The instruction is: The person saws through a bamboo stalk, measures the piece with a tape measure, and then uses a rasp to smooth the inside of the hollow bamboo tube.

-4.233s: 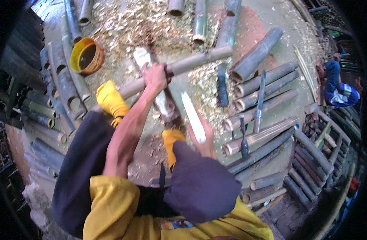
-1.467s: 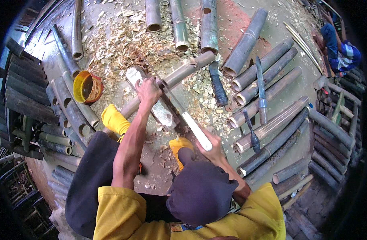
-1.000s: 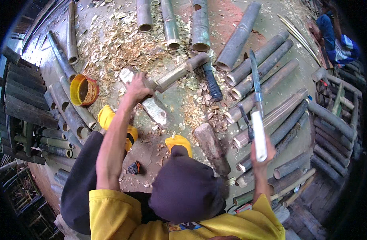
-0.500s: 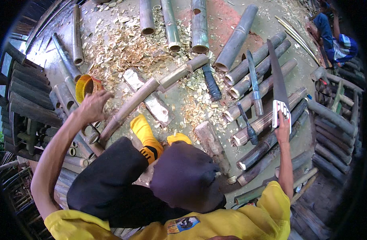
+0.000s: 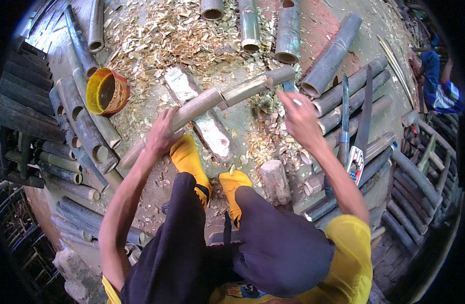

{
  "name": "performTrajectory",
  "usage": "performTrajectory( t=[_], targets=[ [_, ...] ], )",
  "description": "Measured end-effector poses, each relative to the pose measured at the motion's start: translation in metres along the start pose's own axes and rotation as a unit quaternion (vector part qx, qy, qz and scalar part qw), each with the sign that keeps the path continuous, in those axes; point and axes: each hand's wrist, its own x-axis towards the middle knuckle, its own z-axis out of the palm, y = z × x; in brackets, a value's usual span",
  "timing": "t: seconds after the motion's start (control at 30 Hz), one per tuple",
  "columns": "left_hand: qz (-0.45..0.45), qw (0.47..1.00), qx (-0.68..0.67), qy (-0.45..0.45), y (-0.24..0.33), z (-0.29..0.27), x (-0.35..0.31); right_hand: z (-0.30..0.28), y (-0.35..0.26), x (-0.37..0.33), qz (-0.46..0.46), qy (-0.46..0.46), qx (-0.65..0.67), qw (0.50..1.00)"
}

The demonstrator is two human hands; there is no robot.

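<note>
My left hand (image 5: 162, 133) grips a notched bamboo pole (image 5: 197, 107), which lies slantwise across a pale, hacked wooden block (image 5: 202, 121). Near the pole's far end is my right hand (image 5: 299, 119), its fingers partly curled. It covers the spot of a tool with a dark wrapped handle, of which only a bluish piece (image 5: 289, 85) shows beyond the fingers; whether I hold it is hidden. To the right of that hand rests a handsaw (image 5: 365, 114) with a white grip, beside a long knife (image 5: 345, 106).
A yellow-and-red bucket (image 5: 107, 91) stands at the left near bamboo lengths with cut holes (image 5: 80, 114). More bamboo tubes (image 5: 331, 55) lie at the back and right. Wood chips (image 5: 156, 45) cover the floor. A short log (image 5: 275, 181) sits by my feet. A person (image 5: 438, 81) is at far right.
My right hand has let go of the saw and moved left to the pole's far end. My left hand has come from beside the bucket onto the bamboo pole. The view has shifted.
</note>
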Motion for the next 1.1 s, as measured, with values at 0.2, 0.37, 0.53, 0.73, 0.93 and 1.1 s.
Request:
performTrajectory(
  t=[0.2,0.37,0.53,0.73,0.93,1.1],
  targets=[
    [0.027,0.996,-0.089,0.012,-0.006,0.001,0.008,0.095,0.015,0.084,-0.174,-0.082,-0.049,0.98],
    [0.059,0.978,-0.198,0.028,0.009,-0.052,0.002,0.032,-0.008,0.098,-0.122,-0.081,0.203,0.968],
    [0.024,0.923,-0.384,-0.015,0.033,-0.084,0.003,-0.019,-0.045,0.103,-0.051,-0.042,0.45,0.891],
    [0.041,0.912,-0.407,-0.007,0.067,-0.077,0.005,-0.022,-0.107,0.11,0.115,0.046,0.63,0.767],
    [0.037,0.931,-0.335,0.14,0.042,-0.069,0.025,0.0,-0.139,0.133,0.126,0.01,0.716,0.686],
    [-0.015,0.784,-0.586,0.207,0.048,-0.129,0.086,0.02,-0.125,0.125,0.159,0.05,0.603,0.78]
  ],
)
